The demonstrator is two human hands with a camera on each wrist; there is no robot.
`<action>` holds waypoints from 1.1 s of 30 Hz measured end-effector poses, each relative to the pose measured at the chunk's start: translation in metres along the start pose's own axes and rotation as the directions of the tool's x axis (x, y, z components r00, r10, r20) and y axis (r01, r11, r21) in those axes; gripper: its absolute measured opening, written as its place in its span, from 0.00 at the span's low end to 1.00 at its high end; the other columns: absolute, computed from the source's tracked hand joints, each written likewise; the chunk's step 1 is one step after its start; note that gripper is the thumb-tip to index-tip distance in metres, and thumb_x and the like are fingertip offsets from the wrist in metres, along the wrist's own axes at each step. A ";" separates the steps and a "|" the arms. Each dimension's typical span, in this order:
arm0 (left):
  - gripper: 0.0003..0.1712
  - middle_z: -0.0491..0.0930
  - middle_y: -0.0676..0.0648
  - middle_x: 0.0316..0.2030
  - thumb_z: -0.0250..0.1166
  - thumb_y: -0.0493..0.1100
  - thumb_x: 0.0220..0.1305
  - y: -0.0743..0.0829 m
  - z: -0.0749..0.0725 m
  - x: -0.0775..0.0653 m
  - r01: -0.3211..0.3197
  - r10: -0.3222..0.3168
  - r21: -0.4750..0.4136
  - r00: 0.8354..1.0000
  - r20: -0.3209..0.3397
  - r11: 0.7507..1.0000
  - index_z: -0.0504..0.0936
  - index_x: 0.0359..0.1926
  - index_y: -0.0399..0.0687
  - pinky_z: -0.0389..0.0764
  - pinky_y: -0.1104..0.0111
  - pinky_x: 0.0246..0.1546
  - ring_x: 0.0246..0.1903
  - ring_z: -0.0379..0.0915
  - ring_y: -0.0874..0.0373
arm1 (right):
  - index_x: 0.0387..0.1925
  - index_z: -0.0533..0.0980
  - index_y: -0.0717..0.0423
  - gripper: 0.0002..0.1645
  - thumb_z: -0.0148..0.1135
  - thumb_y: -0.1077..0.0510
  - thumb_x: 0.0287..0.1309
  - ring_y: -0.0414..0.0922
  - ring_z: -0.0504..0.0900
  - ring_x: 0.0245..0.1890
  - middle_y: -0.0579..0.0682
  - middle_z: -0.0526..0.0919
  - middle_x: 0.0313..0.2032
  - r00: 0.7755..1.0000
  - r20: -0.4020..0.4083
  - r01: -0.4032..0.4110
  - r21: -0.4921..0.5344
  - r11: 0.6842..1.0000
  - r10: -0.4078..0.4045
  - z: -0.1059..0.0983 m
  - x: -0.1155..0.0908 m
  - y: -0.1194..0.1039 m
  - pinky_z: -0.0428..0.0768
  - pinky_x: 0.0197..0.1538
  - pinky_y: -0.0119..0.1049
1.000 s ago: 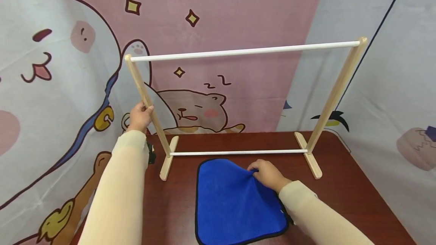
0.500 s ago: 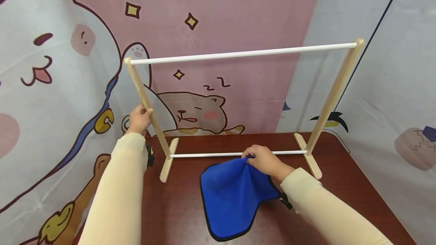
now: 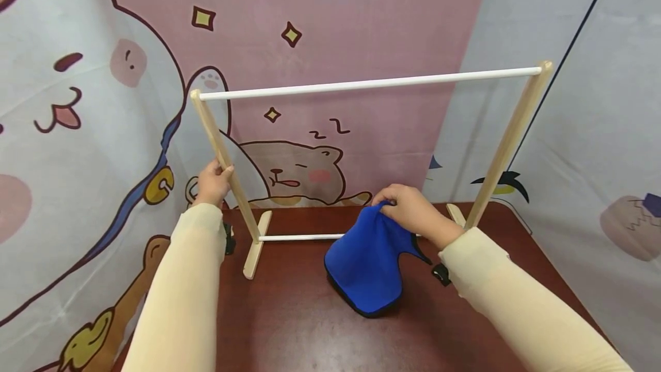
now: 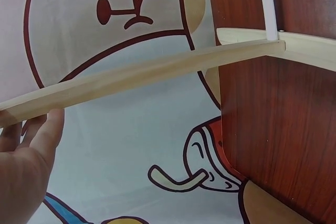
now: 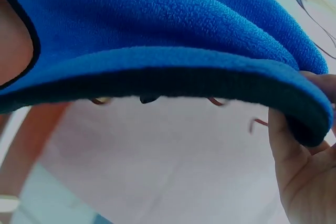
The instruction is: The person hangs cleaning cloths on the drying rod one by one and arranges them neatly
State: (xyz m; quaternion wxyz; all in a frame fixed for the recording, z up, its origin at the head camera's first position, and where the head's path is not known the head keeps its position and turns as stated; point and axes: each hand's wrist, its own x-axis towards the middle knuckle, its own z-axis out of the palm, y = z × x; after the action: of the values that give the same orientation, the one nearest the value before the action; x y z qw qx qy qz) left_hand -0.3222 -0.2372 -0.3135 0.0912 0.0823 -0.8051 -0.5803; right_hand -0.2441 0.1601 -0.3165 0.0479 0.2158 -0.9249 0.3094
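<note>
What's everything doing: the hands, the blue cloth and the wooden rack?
Blue cloth: hanging in folds; whether its bottom touches the table is unclear
Right hand: pinching the cloth
Wooden rack: standing upright
Left hand: holding the rack's left post
Top bar: bare
Bottom bar: partly hidden behind the cloth

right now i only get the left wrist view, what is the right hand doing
Observer: The right hand holds a blue fleecy cloth with black edging.
Operator: anything hung up top
Observer: Nothing hangs over the round white top rod between the pale wooden uprights.
Operator: how does the cloth sit lower down
Observer: In the head view it hides part of the thin white bottom rod; I can't tell if they touch.
</note>
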 end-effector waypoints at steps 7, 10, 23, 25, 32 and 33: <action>0.27 0.64 0.33 0.66 0.46 0.43 0.76 0.000 0.000 -0.001 0.008 -0.008 0.034 1.000 -0.005 0.999 0.59 0.72 0.43 0.67 0.49 0.63 0.64 0.62 0.40 | 0.37 0.83 0.56 0.10 0.57 0.67 0.61 0.54 0.78 0.46 0.56 0.82 0.44 0.998 -0.070 0.001 -0.027 1.000 -0.003 -0.041 0.008 -0.017 0.76 0.50 0.50; 0.27 0.65 0.33 0.66 0.46 0.42 0.76 0.000 0.001 -0.001 0.000 0.000 0.049 1.000 -0.006 0.999 0.59 0.72 0.42 0.67 0.49 0.62 0.64 0.63 0.40 | 0.38 0.83 0.57 0.10 0.56 0.67 0.62 0.54 0.78 0.47 0.57 0.81 0.45 0.995 -0.095 0.006 -0.036 0.999 -0.009 -0.056 0.010 -0.025 0.75 0.50 0.50; 0.27 0.65 0.32 0.65 0.47 0.42 0.76 -0.004 0.001 0.004 -0.011 0.011 0.038 1.000 -0.002 0.999 0.59 0.72 0.42 0.68 0.49 0.62 0.64 0.63 0.40 | 0.38 0.84 0.60 0.11 0.56 0.68 0.60 0.52 0.77 0.43 0.58 0.82 0.43 0.946 -0.302 0.096 -0.094 0.991 -0.120 -0.099 0.025 -0.058 0.74 0.47 0.46; 0.27 0.65 0.32 0.65 0.47 0.41 0.76 -0.005 0.000 0.005 -0.006 0.006 0.037 1.000 0.000 0.999 0.59 0.72 0.42 0.68 0.50 0.62 0.64 0.63 0.40 | 0.38 0.84 0.60 0.11 0.56 0.68 0.61 0.52 0.76 0.43 0.58 0.82 0.43 0.932 -0.338 0.105 -0.087 0.991 -0.129 -0.105 0.027 -0.064 0.73 0.47 0.46; 0.27 0.65 0.32 0.65 0.47 0.41 0.76 -0.001 0.000 0.002 -0.012 0.012 0.055 1.000 -0.007 0.998 0.60 0.72 0.41 0.68 0.50 0.62 0.64 0.64 0.40 | 0.39 0.84 0.61 0.13 0.54 0.68 0.60 0.51 0.74 0.42 0.60 0.81 0.43 0.875 -0.464 0.115 -0.076 0.990 -0.137 -0.120 0.036 -0.082 0.69 0.43 0.37; 0.26 0.66 0.32 0.65 0.47 0.41 0.76 0.000 0.000 0.001 -0.019 0.019 0.069 1.000 -0.011 0.997 0.60 0.71 0.41 0.69 0.50 0.61 0.63 0.64 0.39 | 0.39 0.84 0.62 0.13 0.53 0.69 0.60 0.51 0.74 0.41 0.60 0.81 0.43 0.868 -0.478 0.116 -0.069 0.991 -0.134 -0.122 0.037 -0.083 0.67 0.42 0.35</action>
State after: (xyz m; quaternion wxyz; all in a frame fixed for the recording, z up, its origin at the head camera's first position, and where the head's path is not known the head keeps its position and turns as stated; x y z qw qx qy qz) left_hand -0.3236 -0.2372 -0.3138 0.0985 0.0810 -0.8247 -0.5510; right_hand -0.2476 0.1593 -0.1642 0.3004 0.1905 -0.8736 0.3321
